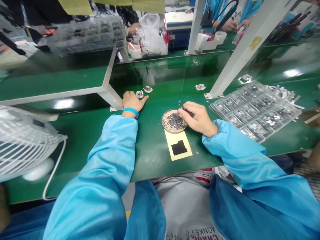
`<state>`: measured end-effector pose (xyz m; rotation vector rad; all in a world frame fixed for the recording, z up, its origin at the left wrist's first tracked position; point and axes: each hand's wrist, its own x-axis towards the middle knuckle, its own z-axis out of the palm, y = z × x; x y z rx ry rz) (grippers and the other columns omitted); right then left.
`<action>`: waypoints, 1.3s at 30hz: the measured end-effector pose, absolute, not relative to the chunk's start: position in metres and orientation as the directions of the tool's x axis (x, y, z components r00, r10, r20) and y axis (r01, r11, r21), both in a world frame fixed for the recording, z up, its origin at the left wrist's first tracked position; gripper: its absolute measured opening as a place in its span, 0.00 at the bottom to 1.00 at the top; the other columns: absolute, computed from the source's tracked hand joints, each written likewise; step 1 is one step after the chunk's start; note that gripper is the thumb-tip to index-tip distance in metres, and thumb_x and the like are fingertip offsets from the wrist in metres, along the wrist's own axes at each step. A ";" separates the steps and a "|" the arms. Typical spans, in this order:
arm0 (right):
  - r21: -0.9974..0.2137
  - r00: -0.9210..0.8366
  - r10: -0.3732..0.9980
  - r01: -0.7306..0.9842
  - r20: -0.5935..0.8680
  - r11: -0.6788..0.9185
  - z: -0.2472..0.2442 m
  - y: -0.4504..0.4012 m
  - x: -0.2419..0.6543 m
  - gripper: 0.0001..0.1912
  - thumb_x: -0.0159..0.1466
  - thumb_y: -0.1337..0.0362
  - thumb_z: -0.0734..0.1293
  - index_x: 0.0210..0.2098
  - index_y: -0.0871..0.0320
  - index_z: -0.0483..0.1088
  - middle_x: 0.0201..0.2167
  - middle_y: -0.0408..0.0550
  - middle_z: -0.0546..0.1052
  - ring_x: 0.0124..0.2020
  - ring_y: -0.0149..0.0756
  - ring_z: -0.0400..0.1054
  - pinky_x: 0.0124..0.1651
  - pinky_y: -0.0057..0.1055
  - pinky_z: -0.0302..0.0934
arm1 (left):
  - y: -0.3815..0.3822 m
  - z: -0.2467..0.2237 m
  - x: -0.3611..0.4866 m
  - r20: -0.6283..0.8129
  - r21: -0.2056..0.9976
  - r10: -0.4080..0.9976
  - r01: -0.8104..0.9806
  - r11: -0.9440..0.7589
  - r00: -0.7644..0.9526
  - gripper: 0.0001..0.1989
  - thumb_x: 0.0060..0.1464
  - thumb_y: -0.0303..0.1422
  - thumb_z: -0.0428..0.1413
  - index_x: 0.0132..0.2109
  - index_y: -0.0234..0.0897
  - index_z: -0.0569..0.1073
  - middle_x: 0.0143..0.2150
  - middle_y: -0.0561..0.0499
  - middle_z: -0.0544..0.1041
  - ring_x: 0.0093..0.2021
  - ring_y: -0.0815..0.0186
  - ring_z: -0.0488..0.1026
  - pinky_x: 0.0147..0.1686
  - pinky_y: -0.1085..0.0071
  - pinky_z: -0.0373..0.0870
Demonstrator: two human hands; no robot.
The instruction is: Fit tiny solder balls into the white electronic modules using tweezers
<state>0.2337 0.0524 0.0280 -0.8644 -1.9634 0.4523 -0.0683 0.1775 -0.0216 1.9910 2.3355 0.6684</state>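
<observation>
A round dish (174,121) filled with small dark and tan pieces lies on the green table. My right hand (196,116) is at its right rim, fingers pinched on a small dark tool (182,106). Below the dish is a pale yellow card (174,137) with a black patch (179,147). My left hand (133,101) rests on the table with its fingers apart, beside a small white-and-metal part (139,94). A similar part (148,89) lies just right of that one.
A clear compartment tray (240,118) with metal parts stands right, with white strips (285,95) behind it. Another small part (200,87) lies near the back ledge. At left are a white fan (25,143) and a shelf post (110,95). A co-worker's hands (228,25) show beyond.
</observation>
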 end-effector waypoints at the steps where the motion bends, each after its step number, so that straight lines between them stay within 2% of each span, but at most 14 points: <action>1: -0.625 -0.321 0.732 0.383 0.601 0.680 0.030 0.051 0.234 0.17 0.74 0.60 0.63 0.30 0.60 0.73 0.32 0.48 0.74 0.35 0.32 0.68 0.40 0.34 0.62 | 0.179 -0.022 -0.071 0.258 0.328 0.942 0.936 0.125 -0.216 0.31 0.56 0.48 0.62 0.56 0.26 0.72 0.60 0.24 0.68 0.63 0.32 0.64 0.60 0.38 0.62; 3: -0.716 -0.288 0.792 0.338 0.539 0.611 0.033 0.048 0.234 0.20 0.75 0.57 0.62 0.30 0.60 0.74 0.30 0.48 0.75 0.33 0.31 0.69 0.39 0.33 0.63 | 0.180 -0.022 -0.073 0.287 0.370 0.932 0.923 0.105 -0.221 0.22 0.58 0.44 0.62 0.49 0.29 0.74 0.57 0.28 0.71 0.60 0.36 0.67 0.60 0.40 0.64; 6: -0.930 -0.346 0.905 0.179 0.247 0.322 0.032 0.045 0.233 0.20 0.71 0.50 0.67 0.33 0.60 0.73 0.23 0.44 0.74 0.24 0.28 0.68 0.29 0.29 0.63 | 0.174 -0.025 -0.078 0.361 0.528 0.911 0.849 -0.025 -0.198 0.11 0.63 0.37 0.56 0.42 0.33 0.75 0.48 0.37 0.78 0.52 0.49 0.74 0.57 0.51 0.69; 9: -0.994 -0.515 0.857 0.072 0.028 0.076 0.029 0.043 0.234 0.19 0.61 0.52 0.76 0.37 0.62 0.72 0.26 0.45 0.77 0.26 0.29 0.71 0.29 0.28 0.67 | 0.159 -0.031 -0.086 0.402 0.632 0.906 0.756 -0.170 -0.133 0.12 0.63 0.36 0.55 0.49 0.35 0.75 0.49 0.42 0.79 0.50 0.57 0.76 0.53 0.60 0.72; 11: -0.997 -0.598 0.801 0.073 -0.017 0.033 0.028 0.043 0.236 0.19 0.58 0.56 0.78 0.39 0.63 0.72 0.30 0.46 0.78 0.28 0.29 0.73 0.33 0.29 0.71 | 0.150 -0.034 -0.089 0.417 0.597 0.905 0.776 -0.205 -0.082 0.23 0.58 0.38 0.61 0.58 0.34 0.72 0.56 0.40 0.76 0.56 0.55 0.74 0.57 0.60 0.70; 13: -0.991 -0.635 0.772 0.113 -0.020 0.067 0.028 0.043 0.238 0.18 0.59 0.57 0.78 0.39 0.63 0.73 0.31 0.46 0.79 0.30 0.29 0.73 0.35 0.28 0.71 | 0.146 -0.035 -0.087 0.397 0.521 0.916 0.836 -0.172 -0.058 0.32 0.55 0.42 0.64 0.62 0.32 0.69 0.60 0.37 0.72 0.61 0.50 0.69 0.63 0.55 0.65; 14: -0.985 -0.635 0.773 0.141 -0.011 0.101 0.028 0.043 0.239 0.17 0.59 0.56 0.77 0.38 0.63 0.73 0.30 0.46 0.78 0.30 0.29 0.73 0.35 0.28 0.70 | 0.146 -0.034 -0.085 0.371 0.483 0.926 0.865 -0.134 -0.063 0.33 0.55 0.44 0.64 0.62 0.31 0.70 0.61 0.35 0.71 0.63 0.47 0.67 0.65 0.52 0.62; 16: -0.970 -0.616 0.787 0.186 0.011 0.159 0.029 0.044 0.240 0.17 0.59 0.55 0.77 0.36 0.63 0.74 0.29 0.45 0.78 0.29 0.29 0.72 0.34 0.28 0.68 | 0.150 -0.031 -0.077 0.318 0.423 0.943 0.905 -0.048 -0.099 0.31 0.55 0.49 0.63 0.57 0.31 0.72 0.60 0.32 0.71 0.64 0.40 0.63 0.66 0.46 0.58; 18: -0.966 -0.591 0.806 0.196 0.020 0.168 0.030 0.043 0.240 0.17 0.59 0.55 0.77 0.36 0.63 0.73 0.29 0.45 0.78 0.29 0.29 0.72 0.34 0.28 0.68 | 0.155 -0.027 -0.069 0.298 0.395 0.942 0.919 0.024 -0.152 0.28 0.55 0.51 0.62 0.52 0.32 0.74 0.58 0.31 0.70 0.63 0.37 0.62 0.64 0.43 0.59; 21: -0.965 -0.576 0.817 0.205 0.014 0.161 0.028 0.042 0.237 0.17 0.59 0.55 0.76 0.36 0.63 0.73 0.29 0.46 0.78 0.29 0.29 0.71 0.34 0.29 0.68 | 0.161 -0.026 -0.065 0.303 0.400 0.931 0.914 0.068 -0.202 0.22 0.59 0.46 0.60 0.51 0.33 0.74 0.57 0.31 0.70 0.62 0.37 0.63 0.63 0.43 0.61; 26: -0.954 -0.552 0.834 0.236 0.022 0.182 0.025 0.041 0.232 0.18 0.60 0.53 0.76 0.35 0.62 0.73 0.28 0.45 0.77 0.27 0.29 0.69 0.31 0.28 0.65 | 0.160 -0.028 -0.072 0.300 0.484 0.929 0.874 0.049 -0.218 0.24 0.59 0.40 0.60 0.57 0.30 0.71 0.61 0.30 0.68 0.65 0.40 0.61 0.68 0.45 0.55; 31: -0.967 -0.522 0.853 0.218 -0.001 0.132 0.021 0.040 0.233 0.20 0.59 0.50 0.76 0.36 0.62 0.72 0.28 0.46 0.77 0.27 0.31 0.71 0.33 0.30 0.68 | 0.163 -0.026 -0.075 0.284 0.572 0.929 0.820 0.036 -0.239 0.13 0.58 0.32 0.60 0.48 0.28 0.74 0.57 0.29 0.71 0.64 0.40 0.63 0.67 0.46 0.54; 34: -0.970 -0.507 0.862 0.210 -0.002 0.122 0.016 0.039 0.233 0.22 0.59 0.49 0.77 0.36 0.61 0.71 0.27 0.46 0.77 0.26 0.31 0.71 0.32 0.29 0.67 | 0.164 -0.026 -0.077 0.302 0.665 0.923 0.746 -0.026 -0.237 0.11 0.60 0.32 0.59 0.47 0.30 0.74 0.56 0.32 0.73 0.64 0.45 0.65 0.68 0.49 0.54; 39: -0.985 -0.476 0.879 0.161 -0.023 0.061 0.008 0.035 0.230 0.23 0.61 0.47 0.75 0.38 0.60 0.69 0.27 0.46 0.77 0.24 0.29 0.70 0.29 0.28 0.66 | 0.148 -0.031 -0.078 0.282 0.857 0.921 0.502 -0.116 -0.268 0.17 0.67 0.35 0.54 0.58 0.32 0.70 0.57 0.37 0.76 0.55 0.59 0.74 0.59 0.59 0.69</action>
